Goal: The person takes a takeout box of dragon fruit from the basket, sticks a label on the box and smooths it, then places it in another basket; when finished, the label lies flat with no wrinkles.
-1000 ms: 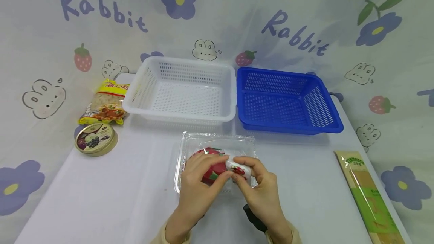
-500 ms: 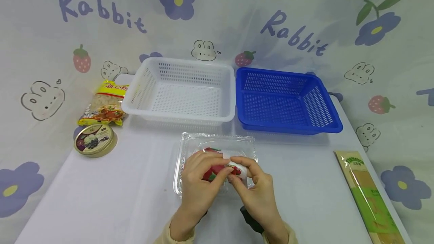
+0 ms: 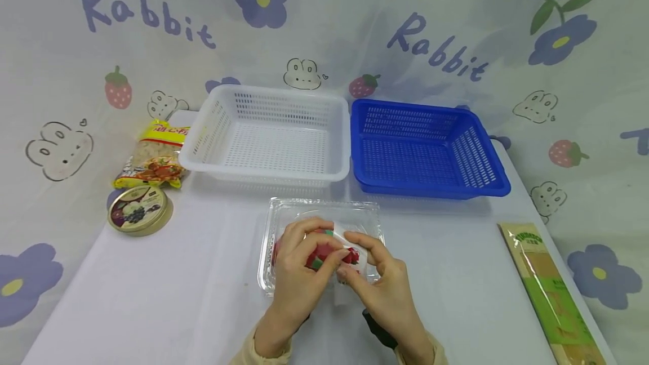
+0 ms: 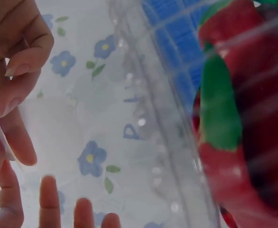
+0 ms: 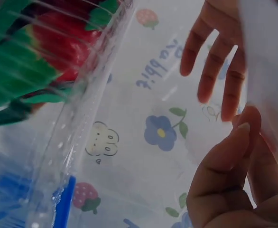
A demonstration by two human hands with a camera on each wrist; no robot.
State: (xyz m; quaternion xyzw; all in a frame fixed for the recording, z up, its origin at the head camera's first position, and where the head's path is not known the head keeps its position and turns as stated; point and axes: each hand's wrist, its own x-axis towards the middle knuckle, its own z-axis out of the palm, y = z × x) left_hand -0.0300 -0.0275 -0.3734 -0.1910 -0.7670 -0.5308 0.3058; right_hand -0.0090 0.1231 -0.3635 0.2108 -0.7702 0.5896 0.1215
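While both hands work at it, the scene reads as follows, every place given against the clear box.

Clear box point(image 3: 324, 213): a see-through plastic clamshell lying flat on the white table point(image 3: 152, 286), just in front of the two baskets; red and green contents point(image 3: 324, 252) show through the lid.
Sticker point(image 3: 355, 252): a white label with a red print, on top of the clear box near its right side.
Left hand point(image 3: 299, 275): lies over the near-left part of the clear box, fingers curled on the lid, fingertips beside the sticker; whether it truly grips the box cannot be told.
Right hand point(image 3: 382, 292): at the near-right part of the clear box, thumb and forefinger pinching the sticker's edge.
White basket point(image 3: 269, 134): just behind the clear box, slightly left.
Blue basket point(image 3: 426, 148): behind the clear box to the right, side by side with the white basket.
Round tin point(image 3: 138, 210): well to the left of the clear box.
Yellow packet point(image 3: 154, 154): behind the round tin, far left of the clear box.
Long green packet point(image 3: 550, 292): well to the right of the clear box, at the table's right edge.
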